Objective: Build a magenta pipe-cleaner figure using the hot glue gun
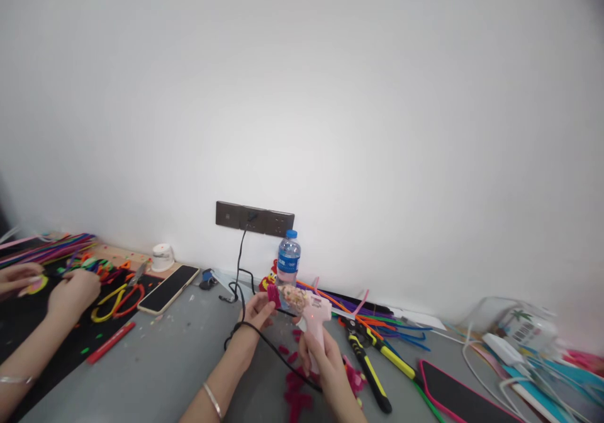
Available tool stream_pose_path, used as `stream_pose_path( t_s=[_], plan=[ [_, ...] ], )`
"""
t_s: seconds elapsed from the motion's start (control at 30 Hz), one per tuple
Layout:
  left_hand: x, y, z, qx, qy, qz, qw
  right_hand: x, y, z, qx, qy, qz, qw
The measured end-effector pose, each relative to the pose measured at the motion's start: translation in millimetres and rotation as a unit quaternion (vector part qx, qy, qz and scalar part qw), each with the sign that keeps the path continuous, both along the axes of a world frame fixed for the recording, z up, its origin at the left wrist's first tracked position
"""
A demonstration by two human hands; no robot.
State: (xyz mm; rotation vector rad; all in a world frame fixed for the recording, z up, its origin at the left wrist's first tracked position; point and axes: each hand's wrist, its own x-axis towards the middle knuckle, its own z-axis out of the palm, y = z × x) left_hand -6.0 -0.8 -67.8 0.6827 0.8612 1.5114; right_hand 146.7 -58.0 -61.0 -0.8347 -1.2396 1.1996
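My right hand [321, 354] is wrapped round the handle of a pale pink hot glue gun [317, 310]. The gun's nozzle points left, toward a small magenta fuzzy piece [274, 294] pinched in the fingers of my left hand [258, 313]. Nozzle and piece are very close; whether they touch, I cannot tell. A black cord [276, 354] loops over my left wrist. Below my hands, several magenta pieces [296, 379] lie on the grey table, partly hidden by my right arm.
A water bottle [288, 260] stands by the wall sockets [255, 218]. Pliers [370, 369], a pink-edged phone [460, 391] and pipe cleaners [401, 328] lie to the right. Leftward are another phone [168, 289], scissors [117, 300], a red pen [111, 343] and a co-worker's hands [73, 291].
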Motion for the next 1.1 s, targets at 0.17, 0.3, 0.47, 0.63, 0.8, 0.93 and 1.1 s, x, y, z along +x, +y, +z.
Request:
stream_pose_path(
  t_s=[0.17, 0.3, 0.47, 0.63, 0.8, 0.93, 1.1],
  plan=[
    [0.1, -1.2, 2.7, -0.008, 0.007, -0.005, 1.000, 0.7, 1.3, -0.7, -0.006, -0.012, -0.006, 1.000],
    [-1.1, -2.6, 7.5, -0.012, 0.004, -0.007, 1.000, 0.1, 0.7, 2.2, -0.006, -0.020, -0.003, 1.000],
    [-2.1, -5.7, 11.4, -0.015, -0.002, -0.003, 1.000, -2.9, -2.2, 8.4, -0.016, -0.040, -0.012, 0.999],
    [-2.6, -4.0, 8.9, -0.017, -0.010, 0.018, 1.000, -3.6, -3.0, 9.6, -0.024, -0.053, -0.004, 0.998],
    [-3.4, 1.8, 5.5, -0.018, -0.018, 0.035, 0.999, -4.6, -3.0, 8.6, -0.022, -0.059, 0.010, 0.998],
    [-3.4, 3.0, 4.5, -0.016, -0.024, 0.042, 0.999, -4.6, -2.5, 6.8, -0.022, -0.059, 0.005, 0.998],
    [-5.0, 2.1, 5.2, -0.013, -0.029, 0.048, 0.998, -2.5, -1.5, 0.7, -0.026, -0.065, 0.030, 0.997]
  ],
)
